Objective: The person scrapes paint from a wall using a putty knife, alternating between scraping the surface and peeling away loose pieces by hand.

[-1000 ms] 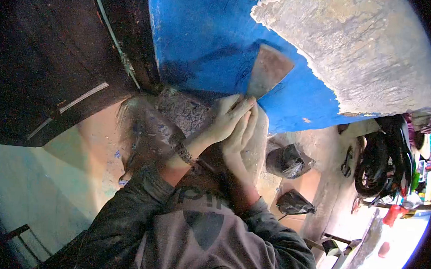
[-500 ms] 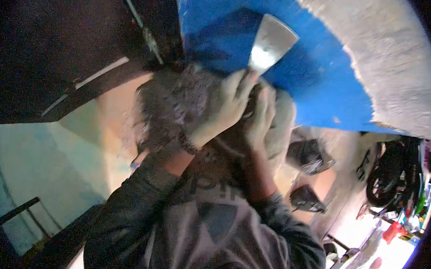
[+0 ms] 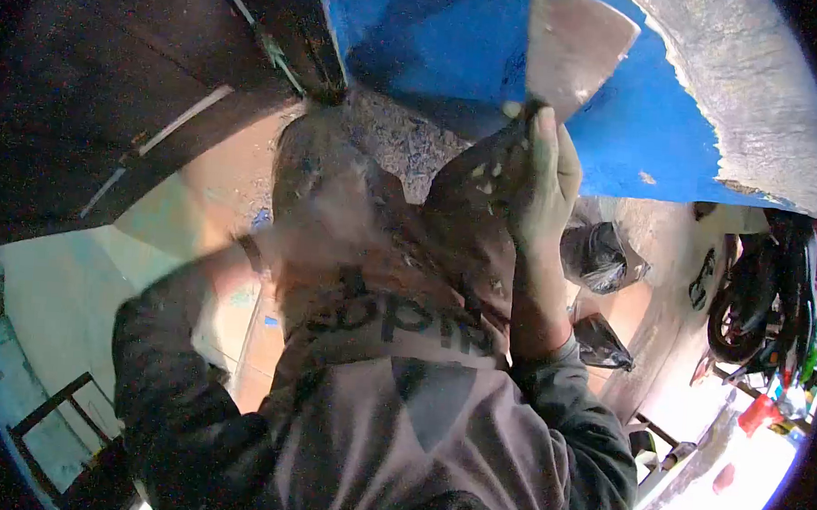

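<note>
One scraper [image 3: 576, 41] sits clenched in the right hand [image 3: 545, 170], mid-stroke on blue paint [image 3: 431, 32]; the left hand [image 3: 323, 203] is blurred, its grip unclear. Another stroke likely needs a flat blade.

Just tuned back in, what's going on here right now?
A person is working a wide metal scraper on a blue-painted surface. The right hand grips the scraper's handle, with the blade against the blue paint beside a bare grey patch. The left hand is off the tool, lower down and motion-blurred. Paint chips lie scattered below the painted edge.
</note>
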Demonstrator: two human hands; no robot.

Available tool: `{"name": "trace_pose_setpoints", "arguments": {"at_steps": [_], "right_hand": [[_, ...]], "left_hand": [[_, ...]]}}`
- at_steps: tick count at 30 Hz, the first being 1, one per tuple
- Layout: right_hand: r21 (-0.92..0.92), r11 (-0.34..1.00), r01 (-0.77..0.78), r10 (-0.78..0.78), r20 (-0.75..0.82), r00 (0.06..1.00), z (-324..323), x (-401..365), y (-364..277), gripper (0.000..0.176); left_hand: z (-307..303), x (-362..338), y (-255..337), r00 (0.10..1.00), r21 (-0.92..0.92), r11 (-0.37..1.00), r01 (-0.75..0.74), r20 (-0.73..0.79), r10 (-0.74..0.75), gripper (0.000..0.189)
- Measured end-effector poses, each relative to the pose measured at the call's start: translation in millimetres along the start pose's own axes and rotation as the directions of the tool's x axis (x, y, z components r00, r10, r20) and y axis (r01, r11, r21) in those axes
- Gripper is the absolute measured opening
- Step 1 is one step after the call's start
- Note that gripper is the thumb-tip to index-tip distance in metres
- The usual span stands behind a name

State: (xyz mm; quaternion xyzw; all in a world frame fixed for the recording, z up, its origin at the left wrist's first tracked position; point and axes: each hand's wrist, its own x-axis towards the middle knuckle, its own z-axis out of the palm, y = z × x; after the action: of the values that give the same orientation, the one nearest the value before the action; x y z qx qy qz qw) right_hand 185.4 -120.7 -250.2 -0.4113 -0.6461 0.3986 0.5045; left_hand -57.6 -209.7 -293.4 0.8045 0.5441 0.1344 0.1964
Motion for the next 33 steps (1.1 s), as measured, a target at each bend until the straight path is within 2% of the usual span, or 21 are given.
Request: {"name": "trace_pose_setpoints", "arguments": {"at_steps": [1, 3, 4, 5, 6, 8, 9, 11, 12, 14, 17, 20, 23, 25, 26, 27, 28, 29, 30, 32, 33], "right_hand": [[-0.144, 0.986, 0.081, -0.074, 0.054, 0.996, -2.0, -0.8, -2.7, 0.038], [0.027, 0.993, -0.113, 0.11, 0.09, 0.99, 3.5, -8.8, -13.5, 0.036], [0.09, 0.988, -0.122, 0.115, 0.08, 0.99, 5.9, -9.6, -17.0, 0.036], [0.154, 0.98, -0.123, 0.113, 0.069, 0.991, 6.3, -7.6, -18.2, 0.037], [0.185, 0.977, -0.111, 0.1, 0.071, 0.992, 5.3, -7.6, -15.0, 0.037], [0.202, 0.966, -0.16, 0.151, 0.057, 0.987, 6.9, -7.6, -16.4, 0.037], [0.222, 0.956, -0.19, 0.185, 0.045, 0.982, 8.7, -5.3, -17.1, 0.037], [0.209, 0.957, -0.201, 0.198, 0.033, 0.98, 11.0, -3.3, -17.5, 0.037], [0.188, 0.958, -0.219, 0.216, 0.035, 0.976, 11.1, -3.6, -18.7, 0.037], [0.128, 0.968, -0.217, 0.21, 0.068, 0.975, 11.2, -2.2, -23.8, 0.036], [0.014, 0.999, -0.047, 0.045, 0.112, 0.993, 10.1, 2.1, -28.8, 0.035], [0.11, 0.941, -0.319, 0.302, 0.149, 0.942, 6.6, 1.3, -39.8, 0.029], [0.001, 0.928, -0.372, 0.368, 0.132, 0.92, 7.3, 9.9, -54.1, 0.028], [0.311, 0.913, -0.264, 0.254, 0.075, 0.964, 15.0, 5.9, -37.0, 0.028], [0.215, 0.949, -0.231, 0.211, 0.113, 0.971, 10.5, 5.7, -43.7, 0.029], [0.115, 0.975, -0.188, 0.17, 0.151, 0.974, 4.5, 5.9, -52.3, 0.03], [-0.056, 0.985, -0.165, 0.172, 0.175, 0.969, -3.7, 8.5, -67.3, 0.03], [-0.077, 0.993, -0.094, 0.106, 0.169, 0.98, -8.6, 7.7, -68.4, 0.03], [0.001, 0.997, -0.082, 0.081, 0.14, 0.987, -10.5, 5.3, -62.6, 0.03], [0.087, 0.996, -0.038, 0.029, 0.098, 0.995, -8.5, 10.9, -63.0, 0.03], [0.205, 0.976, -0.079, 0.069, 0.057, 0.996, -5.1, 13.1, -69.0, 0.027]], "left_hand": [[-15.2, 8.8, -27.1, 0.944, 0.074, 0.948, 0.31, 0.097, -0.316, 0.034], [-42.1, 19.1, -79.8, 0.553, 0.309, 0.585, 0.75, 0.193, -0.81, 0.042], [-36.2, 5.9, -110.6, 0.777, 0.41, 0.673, 0.616, -0.175, -0.605, 0.038], [-22.4, -0.5, -134.9, 0.849, 0.547, 0.678, 0.491, -0.475, -0.232, 0.035], [-6.1, 1.4, -131.7, 0.853, 0.549, 0.682, 0.484, -0.469, -0.228, 0.035], [26.9, -0.1, -92.4, 0.91, -0.234, 0.949, 0.211, -0.309, -0.278, 0.035], [28.2, -0.1, -50.1, 0.926, -0.099, 0.994, 0.043, -0.371, -0.077, 0.037], [68.7, -5.2, -0.1, 0.972, -0.537, 0.844, -0.011, -0.203, -0.117, 0.041], [74.9, -3.0, -2.8, 0.973, -0.537, 0.843, -0.019, -0.204, -0.108, 0.041], [75.9, 6.8, -6.3, 0.957, 0.202, 0.936, -0.288, 0.027, 0.288, 0.046], [46.1, 30.3, -24.6, 0.964, 0.161, 0.986, 0.049, -0.267, -0.004, 0.041], [-1.7, 52.8, -28.1, 0.687, -0.119, 0.869, 0.48, -0.566, -0.457, 0.034], [6.2, 43.0, 30.5, 0.892, -0.149, 0.982, -0.114, -0.451, 0.035, 0.04], [21.9, 29.0, 40.5, 0.957, -0.17, 0.976, -0.136, -0.278, 0.085, 0.042], [40.3, 25.1, 13.8, 0.975, -0.05, 0.997, -0.066, 0.207, 0.075, 0.045], [52.9, 25.6, -16.3, 0.774, 0.098, 0.994, -0.055, 0.633, -0.019, 0.048], [53.7, 27.9, -55.7, 0.978, 0.452, 0.889, -0.076, 0.209, -0.023, 0.048], [44.1, 37.8, -85.3, 0.961, 0.723, 0.686, 0.074, -0.236, 0.146, 0.047], [27.7, 51.8, -85.3, 0.954, 0.735, 0.675, 0.074, -0.249, 0.166, 0.047], [-20.3, 75.2, -70.4, 0.67, -0.025, 0.939, 0.344, -0.694, -0.264, 0.034], [-34.3, 78.1, -43.0, 0.665, -0.017, 0.942, 0.335, -0.704, -0.249, 0.034]]}}
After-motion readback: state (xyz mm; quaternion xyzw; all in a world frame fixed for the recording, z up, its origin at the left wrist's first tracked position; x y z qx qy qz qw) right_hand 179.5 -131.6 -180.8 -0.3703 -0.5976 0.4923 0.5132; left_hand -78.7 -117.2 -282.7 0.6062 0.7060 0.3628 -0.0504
